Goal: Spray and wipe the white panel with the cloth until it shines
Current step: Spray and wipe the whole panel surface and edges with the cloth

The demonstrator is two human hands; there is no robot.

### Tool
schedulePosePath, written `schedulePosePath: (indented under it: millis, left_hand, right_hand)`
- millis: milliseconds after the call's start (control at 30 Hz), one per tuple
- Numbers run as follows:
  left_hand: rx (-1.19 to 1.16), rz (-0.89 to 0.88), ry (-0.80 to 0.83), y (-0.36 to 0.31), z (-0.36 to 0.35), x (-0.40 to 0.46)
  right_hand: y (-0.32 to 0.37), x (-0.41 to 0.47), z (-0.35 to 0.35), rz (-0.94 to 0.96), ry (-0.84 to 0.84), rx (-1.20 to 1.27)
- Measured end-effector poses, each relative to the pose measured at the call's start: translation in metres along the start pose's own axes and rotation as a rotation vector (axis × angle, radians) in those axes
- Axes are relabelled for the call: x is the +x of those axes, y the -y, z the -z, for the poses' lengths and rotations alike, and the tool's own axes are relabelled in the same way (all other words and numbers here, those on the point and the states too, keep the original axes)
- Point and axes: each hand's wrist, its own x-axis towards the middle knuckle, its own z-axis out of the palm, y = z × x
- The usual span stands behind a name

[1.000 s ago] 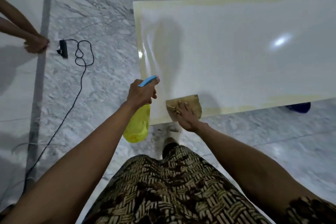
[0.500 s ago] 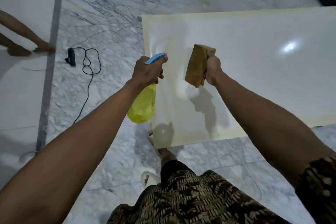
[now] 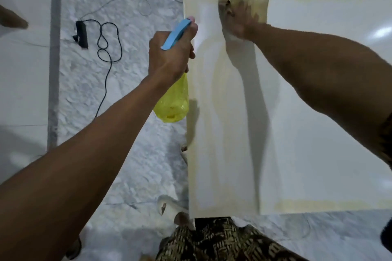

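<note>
- While the right hand lies flat on the cloth, fingers spread wide, it presses that cloth onto the panel near the far left corner.
- Tan and spread out flat, the cloth sits just inside the yellowish band along the panel's far edge; motion blur smears the fingers.
- Curled round the neck of the bottle, the left hand holds it just off the panel's left edge, above the floor.
- Its yellow body hangs below the fist, and the blue trigger head sticks out above the knuckles, pointing toward the panel.
- Glossy and white, the panel fills the right side of the view, with a yellowish tint along its left, far and near edges and a bright light glint at the far right.
- Shadows of both arms fall across its left part.
- On the marbled floor to the left lies a black cable in loops, ending at a small black block.
- Patterned dark cloth of the person's garment shows at the bottom, beside a pale sandal.
</note>
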Motion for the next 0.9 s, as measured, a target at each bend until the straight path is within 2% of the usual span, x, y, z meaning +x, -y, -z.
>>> schedulePosePath:
  millis: [33, 67, 100, 267, 400, 500, 767, 900]
  left_hand:
    - [0.005, 0.023, -0.003, 0.007, 0.002, 0.005]
    - [0.011, 0.044, -0.009, 0.014, 0.004, 0.006]
    - [0.02, 0.065, -0.007, 0.02, 0.007, 0.006]
    - [0.12, 0.119, 0.02, 0.036, 0.025, -0.009]
    - [0.147, 0.145, 0.031, 0.04, 0.034, -0.03]
    - [0.168, 0.139, 0.053, 0.043, 0.042, -0.058]
    - [0.16, 0.139, 0.079, 0.064, 0.054, -0.162]
    - [0.163, 0.148, 0.097, 0.079, 0.054, -0.21]
  right_hand:
    - [0.002, 0.004, -0.023, 0.028, -0.046, -0.173]
    - [0.006, -0.003, -0.038, 0.051, -0.165, -0.306]
    - [0.006, -0.01, -0.048, 0.04, -0.208, -0.307]
    - [-0.007, -0.044, -0.063, 0.126, -0.066, -0.346]
    - [-0.022, -0.103, -0.105, 0.19, -0.118, -0.265]
    - [-0.03, -0.167, -0.123, 0.255, -0.1, -0.24]
    - [-0.038, -0.361, -0.182, 0.22, 0.01, -0.21]
    - [-0.036, -0.449, -0.206, 0.211, 0.12, -0.191]
